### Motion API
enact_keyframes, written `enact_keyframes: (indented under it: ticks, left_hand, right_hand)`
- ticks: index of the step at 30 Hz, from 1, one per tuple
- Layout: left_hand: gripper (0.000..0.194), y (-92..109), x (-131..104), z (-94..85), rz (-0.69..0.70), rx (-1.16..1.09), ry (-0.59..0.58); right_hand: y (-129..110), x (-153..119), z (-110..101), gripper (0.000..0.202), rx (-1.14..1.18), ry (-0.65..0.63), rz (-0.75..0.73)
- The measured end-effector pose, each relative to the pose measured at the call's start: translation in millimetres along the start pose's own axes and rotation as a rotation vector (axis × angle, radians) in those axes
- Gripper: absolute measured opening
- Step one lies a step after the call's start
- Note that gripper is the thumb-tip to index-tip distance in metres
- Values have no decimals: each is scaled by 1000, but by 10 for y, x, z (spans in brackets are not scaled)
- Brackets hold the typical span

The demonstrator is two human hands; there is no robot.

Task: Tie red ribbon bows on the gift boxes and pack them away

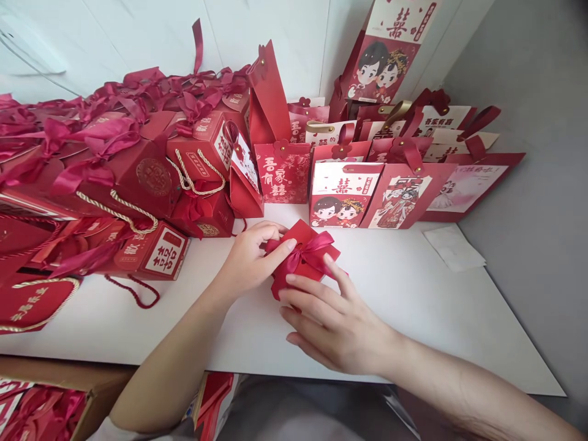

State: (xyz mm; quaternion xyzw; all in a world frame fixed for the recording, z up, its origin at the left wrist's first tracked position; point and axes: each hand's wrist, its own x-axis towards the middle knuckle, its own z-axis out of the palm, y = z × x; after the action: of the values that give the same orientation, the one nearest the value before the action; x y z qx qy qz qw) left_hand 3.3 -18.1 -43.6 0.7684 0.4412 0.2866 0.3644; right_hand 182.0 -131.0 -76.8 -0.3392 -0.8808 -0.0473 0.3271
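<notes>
A small red gift box with a magenta ribbon bow on top is between my two hands above the white table. My left hand grips the box at its left side, thumb on top near the bow and the other fingers curled behind it. My right hand has its fingers spread over the front and right of the box, fingertips touching the ribbon. The underside of the box is hidden.
Red gift boxes with ribbons and cord handles are stacked at left. Upright red and white bags stand behind. A white tissue lies at right. A cardboard box is below the table, at lower left.
</notes>
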Motion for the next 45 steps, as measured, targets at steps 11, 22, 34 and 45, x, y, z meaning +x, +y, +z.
enact_keyframes:
  ticks: [11,22,34,45]
  left_hand:
    - [38,-25,15,22,-16,-68,-22]
    - [38,-18,5,40,-33,-43,-24]
    - [38,-31,1,11,-25,-37,-65]
    - [31,-11,-14,-26,-22,-53,-126]
  right_hand:
    - [-13,5,43,26,3,-13,25]
    - [113,-28,-29,19,191,126,16]
    - [230,-117,-281,20,89,232,-182]
    - [581,-196,-179,36,-82,215,168]
